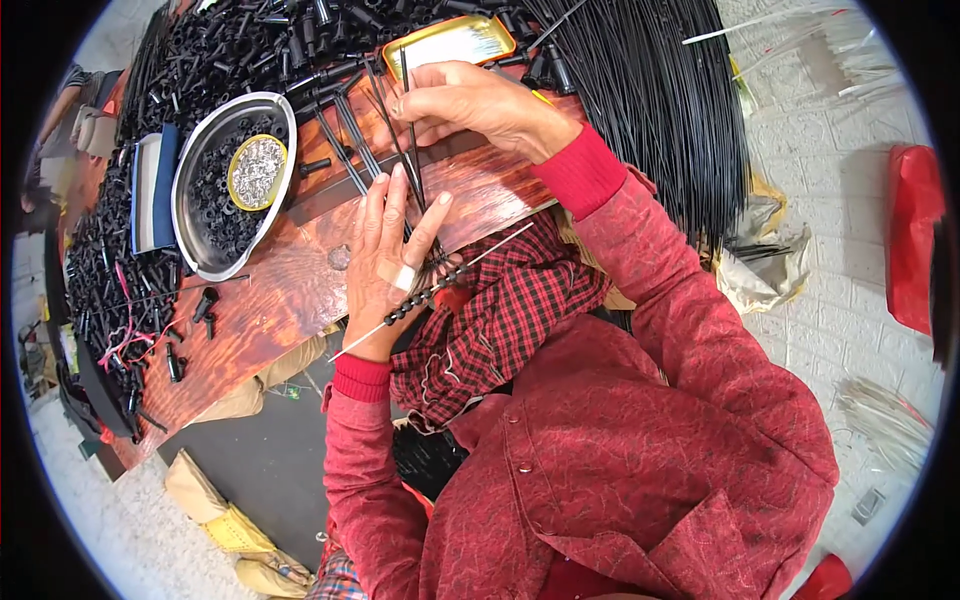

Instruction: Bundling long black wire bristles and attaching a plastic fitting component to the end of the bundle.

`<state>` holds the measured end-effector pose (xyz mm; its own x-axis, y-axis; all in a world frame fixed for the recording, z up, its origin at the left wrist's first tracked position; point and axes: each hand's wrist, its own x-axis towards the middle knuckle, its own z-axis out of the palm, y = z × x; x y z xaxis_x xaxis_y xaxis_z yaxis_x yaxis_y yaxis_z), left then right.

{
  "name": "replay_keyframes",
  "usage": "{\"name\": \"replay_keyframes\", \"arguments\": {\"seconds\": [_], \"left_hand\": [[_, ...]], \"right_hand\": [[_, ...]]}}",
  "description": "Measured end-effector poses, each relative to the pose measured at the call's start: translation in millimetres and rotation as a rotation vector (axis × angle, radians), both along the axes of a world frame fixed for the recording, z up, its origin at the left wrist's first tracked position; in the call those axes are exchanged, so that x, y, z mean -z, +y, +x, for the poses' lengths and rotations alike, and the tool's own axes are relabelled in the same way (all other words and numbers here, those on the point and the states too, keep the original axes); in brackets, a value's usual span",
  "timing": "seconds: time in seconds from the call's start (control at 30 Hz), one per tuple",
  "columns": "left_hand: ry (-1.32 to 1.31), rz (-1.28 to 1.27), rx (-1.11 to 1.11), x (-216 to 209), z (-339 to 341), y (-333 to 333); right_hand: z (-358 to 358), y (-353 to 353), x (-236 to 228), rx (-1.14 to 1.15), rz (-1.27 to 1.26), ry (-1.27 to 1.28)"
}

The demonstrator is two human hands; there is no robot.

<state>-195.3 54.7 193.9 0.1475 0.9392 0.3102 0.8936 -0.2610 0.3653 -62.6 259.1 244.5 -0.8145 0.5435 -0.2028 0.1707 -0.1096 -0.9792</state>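
My right hand (470, 105) is closed in a pinch on thin black rods (411, 135) that slant down over the table's front edge. My left hand (385, 250) lies with its fingers stretched out and thumb apart; the rods pass between thumb and fingers. A white strip is wrapped around one finger. Across the left wrist runs a thin pale rod (500, 245) strung with several black rings (424, 298), where the lower ends of the black rods gather. Beyond the left fingertips, grey-black rods (352, 130) rest on the table.
On the wooden table (262, 318) sits a metal tray (200, 262) of small black parts, with a round tin (258, 172) of silver bits inside. Black fittings (250, 50) heap behind it. A yellow-rimmed tin (448, 42) stands farther back. Long black rods (665, 120) hang at right.
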Motion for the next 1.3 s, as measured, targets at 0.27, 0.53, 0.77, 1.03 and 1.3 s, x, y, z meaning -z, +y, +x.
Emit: {"name": "replay_keyframes", "arguments": {"seconds": [0.27, 0.53, 0.77, 1.03, 1.3], "left_hand": [[-0.053, 0.042, -0.055, 9.5, 0.6, -4.2], [-0.014, 0.064, -0.038, 3.0, 2.7, 3.4], [0.065, 0.064, -0.043, 2.3, 6.9, 4.0], [0.080, 0.027, -0.030, 1.9, 6.1, 6.5], [0.020, 0.052, -0.003, 0.5, 4.4, 7.6]], "right_hand": [[-26.7, 4.8, 17.4, -0.004, 0.103, 0.191], [-25.3, -2.5, 19.6, 0.188, 0.735, -0.062], [-16.7, -3.7, 14.5, 0.277, 0.640, -0.146], [-21.3, 1.0, 29.1, 0.325, 0.780, -0.149], [-20.2, -8.5, 16.1, 0.217, 0.845, -0.255]]}}
